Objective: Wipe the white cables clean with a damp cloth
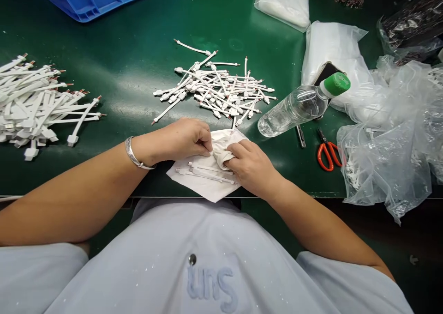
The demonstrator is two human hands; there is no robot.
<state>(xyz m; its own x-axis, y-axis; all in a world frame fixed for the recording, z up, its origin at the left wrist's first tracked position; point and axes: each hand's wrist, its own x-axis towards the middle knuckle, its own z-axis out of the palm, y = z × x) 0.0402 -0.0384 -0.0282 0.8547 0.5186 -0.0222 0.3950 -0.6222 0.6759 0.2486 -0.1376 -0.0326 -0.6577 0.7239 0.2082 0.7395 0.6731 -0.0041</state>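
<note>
On the green table, close to my body, a white cloth [209,190] lies spread with several short white cables [211,175] on its near part. My right hand [252,166] is closed on a bunched fold of this cloth. Just left of it, my left hand [188,141] pinches at the fold, thumb against fingers; what sits in the pinch is too small and covered to make out. Both hands nearly meet over the cloth. Beyond them lies a loose heap of short white cables [221,87] with plugs at one end and bare coppery wire at the other.
At the left lies a larger cable pile [38,101]. To the right are a clear bottle with a green cap [294,111], orange-handled cutters [327,154], a small metal tool [301,136] and clear plastic bags [391,157]. A blue bin [93,0] stands at the back.
</note>
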